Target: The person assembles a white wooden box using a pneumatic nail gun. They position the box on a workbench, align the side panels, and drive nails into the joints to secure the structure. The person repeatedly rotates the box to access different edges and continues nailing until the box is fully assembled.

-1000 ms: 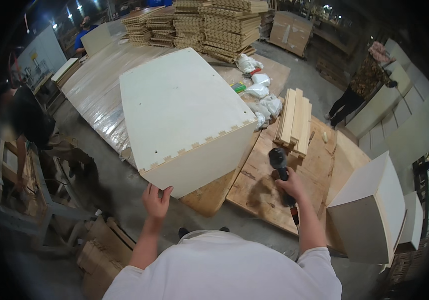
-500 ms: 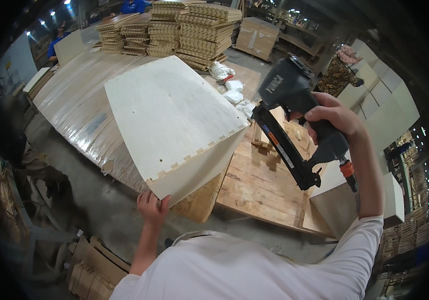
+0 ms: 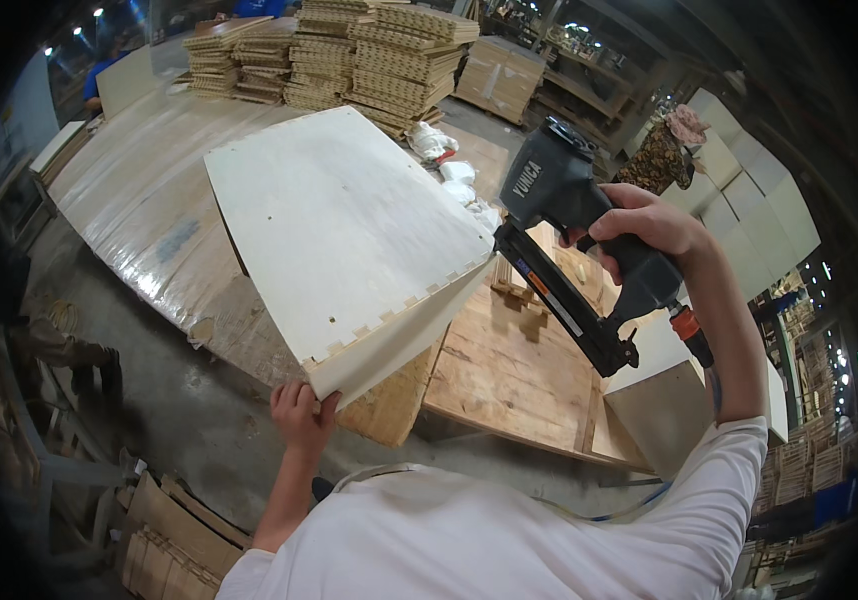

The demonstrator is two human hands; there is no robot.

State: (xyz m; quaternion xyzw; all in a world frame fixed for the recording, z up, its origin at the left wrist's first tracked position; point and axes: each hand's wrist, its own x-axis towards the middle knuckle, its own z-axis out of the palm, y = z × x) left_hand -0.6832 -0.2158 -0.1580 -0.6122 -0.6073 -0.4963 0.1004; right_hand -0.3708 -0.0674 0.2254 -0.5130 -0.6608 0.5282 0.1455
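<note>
A pale wooden box (image 3: 349,220) with finger-jointed edges stands tilted on the bench, its broad panel facing up. My left hand (image 3: 302,412) grips its near left corner, fingers curled at the edge and thumb against the front side. In my right hand (image 3: 646,232) is a black pneumatic nail gun (image 3: 549,180), held by the handle. The gun's nose is at the right end of the jointed edge; whether it touches the wood I cannot tell. An orange-collared air hose fitting (image 3: 687,328) hangs from the handle's lower end.
Jointed wooden panels (image 3: 404,60) are stacked at the back, near white bundles (image 3: 457,180). A wooden worktable (image 3: 509,390) extends right, with another box (image 3: 659,410) by my right arm. A co-worker (image 3: 661,150) stands among pale panels at the far right.
The nail gun has shifted slightly left and its nose is nearer the box's right corner. The box's near edge has swung a little rightward, with my left hand still on its corner.
</note>
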